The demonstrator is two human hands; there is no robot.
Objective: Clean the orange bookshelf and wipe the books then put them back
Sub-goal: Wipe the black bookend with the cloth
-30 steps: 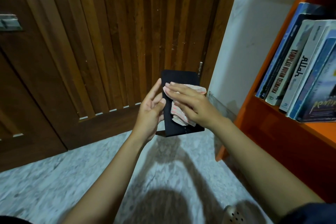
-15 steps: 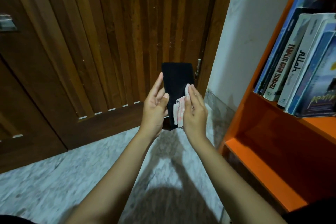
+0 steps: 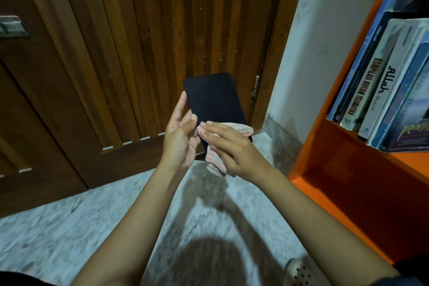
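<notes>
Since half a second ago the right hand (image 3: 229, 148) has swung from the black rectangular book's (image 3: 213, 97) right edge to lie across its lower cover, nearly straight fingers pressing the pink-striped cloth (image 3: 214, 161) there. The left hand (image 3: 180, 134) grips the book's left edge, left of the orange bookshelf (image 3: 329, 137); both hands hide its bottom

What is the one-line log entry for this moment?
phase: wiping | left hand: holds flat black book | right hand: presses pink striped cloth on it | orange bookshelf: books leaning

Bare forearms (image 3: 139, 216), dark blue sleeve (image 3: 415, 283)
</notes>
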